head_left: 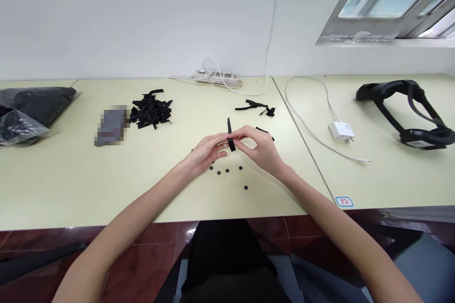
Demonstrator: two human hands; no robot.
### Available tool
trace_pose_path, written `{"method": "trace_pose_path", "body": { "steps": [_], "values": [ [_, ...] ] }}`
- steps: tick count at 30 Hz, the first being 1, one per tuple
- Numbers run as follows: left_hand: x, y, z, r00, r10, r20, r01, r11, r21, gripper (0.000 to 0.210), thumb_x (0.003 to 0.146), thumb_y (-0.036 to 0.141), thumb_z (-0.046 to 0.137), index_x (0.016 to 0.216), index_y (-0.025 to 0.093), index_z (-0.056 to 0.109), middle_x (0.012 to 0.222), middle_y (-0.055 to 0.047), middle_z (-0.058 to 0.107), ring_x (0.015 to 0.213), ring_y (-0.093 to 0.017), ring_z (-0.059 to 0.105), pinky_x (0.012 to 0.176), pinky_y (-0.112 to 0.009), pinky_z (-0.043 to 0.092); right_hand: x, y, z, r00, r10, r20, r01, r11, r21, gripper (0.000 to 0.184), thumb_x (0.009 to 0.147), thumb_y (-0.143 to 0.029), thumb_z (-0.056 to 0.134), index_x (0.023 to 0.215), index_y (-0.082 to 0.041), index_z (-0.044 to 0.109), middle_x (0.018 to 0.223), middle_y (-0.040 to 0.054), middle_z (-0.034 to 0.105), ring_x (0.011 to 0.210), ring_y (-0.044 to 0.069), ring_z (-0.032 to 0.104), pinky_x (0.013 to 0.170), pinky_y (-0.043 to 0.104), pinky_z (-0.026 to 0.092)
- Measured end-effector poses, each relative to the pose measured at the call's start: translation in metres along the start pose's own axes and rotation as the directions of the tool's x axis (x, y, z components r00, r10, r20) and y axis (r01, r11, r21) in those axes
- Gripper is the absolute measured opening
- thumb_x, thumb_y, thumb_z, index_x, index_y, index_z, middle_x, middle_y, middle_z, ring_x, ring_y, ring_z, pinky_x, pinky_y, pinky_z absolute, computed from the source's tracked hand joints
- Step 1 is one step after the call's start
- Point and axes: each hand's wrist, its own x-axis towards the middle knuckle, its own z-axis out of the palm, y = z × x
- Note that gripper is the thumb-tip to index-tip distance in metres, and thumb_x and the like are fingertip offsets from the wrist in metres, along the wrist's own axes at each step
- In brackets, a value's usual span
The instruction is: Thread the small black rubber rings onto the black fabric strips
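My left hand (208, 150) and my right hand (261, 147) meet above the middle of a pale yellow table (71, 175). Both pinch one short black strap (230, 133) that stands nearly upright between the fingertips. Several small black rings (227, 170) lie on the table just below the hands, one more ring (245, 187) a little nearer to me. A heap of black straps (151, 110) lies to the far left of the hands. A few loose straps (258, 105) lie beyond my right hand.
A black plastic bag (30, 109) lies at the far left, a grey blurred object (111, 127) beside the heap. A white power strip (217, 76) sits by the wall. A white charger (341, 131) with cable and a black headset (408, 109) rest on the right table.
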Motion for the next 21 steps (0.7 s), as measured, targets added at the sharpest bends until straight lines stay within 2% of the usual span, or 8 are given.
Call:
{"method": "trace_pose_path", "body": {
  "steps": [3, 6, 10, 12, 16, 18, 21],
  "values": [
    [-0.0013, 0.0004, -0.0005, 1.000, 0.004, 0.024, -0.004, 1.000, 0.015, 0.031, 0.088, 0.048, 0.091, 0.092, 0.020, 0.078, 0.107, -0.008, 0.072, 0.095, -0.017, 0.064, 0.075, -0.027, 0.054, -0.0003, 0.0008, 0.0008, 0.999, 0.030, -0.036, -0.030, 1.000, 0.002, 0.011, 0.108, -0.038, 0.073, 0.108, -0.030, 0.080, 0.104, 0.0042, 0.081, 0.096, 0.026, 0.076, 0.092, 0.050, 0.068],
    [-0.0028, 0.0005, 0.0004, 1.000, 0.024, -0.003, -0.024, 0.999, 0.030, 0.028, 0.087, 0.043, 0.091, 0.098, 0.022, 0.075, 0.104, -0.005, 0.068, 0.095, -0.016, 0.064, 0.076, -0.025, 0.054, -0.0005, 0.0015, 0.0020, 0.990, 0.116, -0.079, -0.112, 0.992, 0.050, 0.018, 0.106, -0.046, 0.076, 0.100, -0.029, 0.077, 0.100, 0.0042, 0.081, 0.093, 0.026, 0.078, 0.092, 0.049, 0.069],
    [-0.0041, 0.0025, 0.0028, 0.990, 0.138, 0.018, -0.139, 0.975, 0.176, 0.028, 0.088, 0.040, 0.088, 0.109, 0.025, 0.079, 0.122, -0.007, 0.071, 0.104, -0.019, 0.067, 0.083, -0.029, 0.057, -0.0004, 0.0019, 0.0017, 0.972, 0.222, -0.074, -0.212, 0.969, 0.124, 0.025, 0.101, -0.050, 0.080, 0.094, -0.027, 0.074, 0.095, 0.0039, 0.080, 0.091, 0.025, 0.080, 0.092, 0.048, 0.071],
    [-0.0053, 0.0048, 0.0045, 0.979, 0.199, 0.041, -0.202, 0.944, 0.262, 0.029, 0.088, 0.043, 0.088, 0.108, 0.024, 0.079, 0.125, -0.008, 0.072, 0.102, -0.019, 0.069, 0.086, -0.032, 0.058, -0.0003, 0.0023, 0.0013, 0.967, 0.251, -0.053, -0.240, 0.958, 0.160, 0.026, 0.100, -0.050, 0.082, 0.093, -0.026, 0.072, 0.094, 0.0034, 0.080, 0.089, 0.024, 0.080, 0.093, 0.047, 0.071],
    [-0.0072, 0.0086, 0.0064, 0.964, 0.267, -0.006, -0.244, 0.888, 0.391, 0.036, 0.088, 0.052, 0.089, 0.105, 0.022, 0.077, 0.104, -0.006, 0.075, 0.088, -0.019, 0.070, 0.084, -0.035, 0.059, -0.0006, 0.0049, 0.0011, 0.961, 0.275, -0.033, -0.264, 0.944, 0.199, 0.028, 0.096, -0.051, 0.085, 0.097, -0.026, 0.073, 0.096, 0.0033, 0.079, 0.090, 0.023, 0.080, 0.093, 0.047, 0.071],
    [-0.0066, 0.0091, 0.0055, 0.959, 0.281, -0.031, -0.247, 0.886, 0.392, 0.040, 0.088, 0.056, 0.089, 0.104, 0.022, 0.076, 0.094, -0.005, 0.074, 0.087, -0.020, 0.070, 0.080, -0.034, 0.059, -0.0005, 0.0064, 0.0009, 0.960, 0.278, -0.021, -0.267, 0.941, 0.206, 0.029, 0.096, -0.052, 0.085, 0.101, -0.026, 0.074, 0.099, 0.0043, 0.080, 0.093, 0.024, 0.080, 0.095, 0.046, 0.070],
    [-0.0040, 0.0091, 0.0015, 0.960, 0.272, -0.071, -0.234, 0.913, 0.334, 0.043, 0.086, 0.059, 0.089, 0.099, 0.020, 0.074, 0.090, -0.005, 0.073, 0.089, -0.020, 0.070, 0.079, -0.033, 0.059, 0.0007, 0.0073, -0.0010, 0.949, 0.316, -0.015, -0.302, 0.918, 0.257, 0.032, 0.095, -0.053, 0.087, 0.109, -0.026, 0.076, 0.103, 0.0053, 0.080, 0.100, 0.024, 0.080, 0.098, 0.045, 0.069]
  ]
}}
